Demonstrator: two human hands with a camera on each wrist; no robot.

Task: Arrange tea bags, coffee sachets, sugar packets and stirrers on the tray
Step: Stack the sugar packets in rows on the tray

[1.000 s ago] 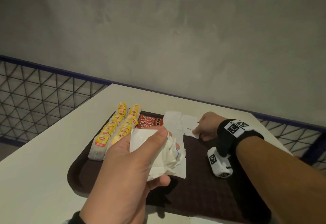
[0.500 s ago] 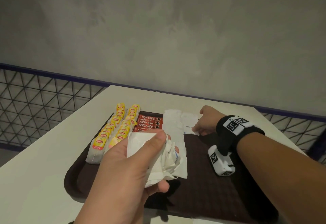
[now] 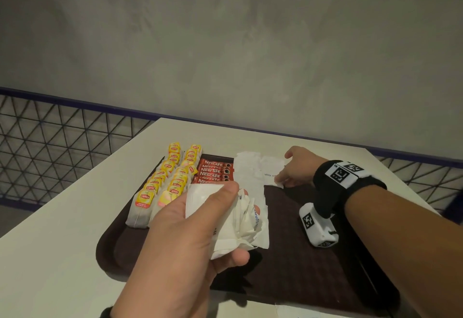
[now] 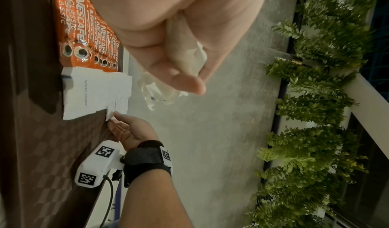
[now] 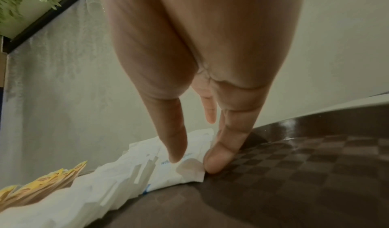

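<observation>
Nearest to us, our left hand hovered over the front of the tray, its fingers and thumb wrapped round a crumpled bundle of sugar packets — a reserve supply, we judged, kept aloft so the other hand could deal from it. Just beyond, a column of white sugar packets ran up the middle of the tray, overlapped like tiles, presumably so each one showed. Further out, our right hand reached to the far end, fingers nearly straight and pressed down at the corner of the packet marked white sugar; it looked like a settling touch rather than a grip, squaring that packet beside the column. To the left lay the red coffee sachets stacked flat, and past them two rows of yellow-tagged tea bags along the tray's left side, some poking past its far rim. Each kind had its own lane. We saw no stirrers anywhere on the pale surface, so that part seemed yet to come.
</observation>
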